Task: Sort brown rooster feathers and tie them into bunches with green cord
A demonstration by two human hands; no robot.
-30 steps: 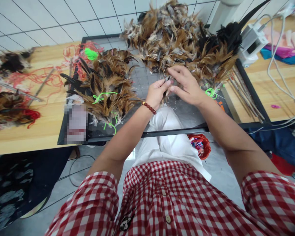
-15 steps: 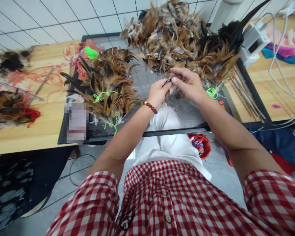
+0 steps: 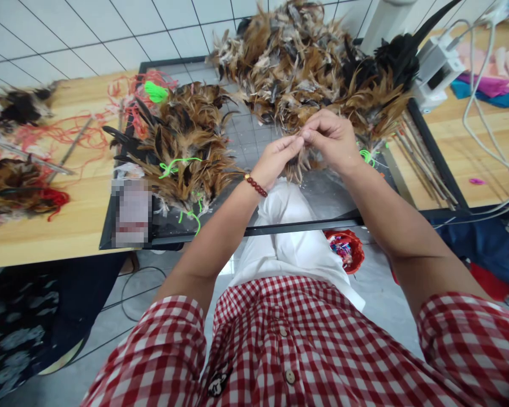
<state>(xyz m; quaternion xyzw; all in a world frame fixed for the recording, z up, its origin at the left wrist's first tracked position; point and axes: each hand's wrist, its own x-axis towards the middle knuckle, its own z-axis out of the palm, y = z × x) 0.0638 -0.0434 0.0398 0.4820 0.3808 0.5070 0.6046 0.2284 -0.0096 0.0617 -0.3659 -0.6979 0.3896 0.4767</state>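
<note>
L hand [image 3: 275,161] & R hand [image 3: 333,138] pinch one tuft [image 3: 299,167] between fingertips, prob. to keep quills even. Pile [image 3: 305,62] at 12 o'clock, w/in reach.

1. Big feather pile [image 3: 297,62]: rusty brown, tan, grey-white flecks, plus a solid black patch at the right end.
2. Small feather bunch [image 3: 299,165] pinched between both hands: brown and tan, paler at the tips.
3. Tied bundles [image 3: 182,141]: ginger-brown streaked with black, wrapped in neon green string [image 3: 176,165].
4. Shirt [image 3: 305,339]: classic red-and-white gingham check, pale buttons.
5. Bracelet [image 3: 257,185]: dark red beads.
6. Mat [image 3: 250,141]: grey with a thin grid pattern, black frame.
7. Tabletop [image 3: 68,220]: light wood grain, with a tangle of red string [image 3: 68,133].
8. Tiles [image 3: 68,28]: white, dark grout lines.
9. Cloth [image 3: 487,90]: magenta and blue. Bowl [image 3: 348,249]: bright red.
</note>
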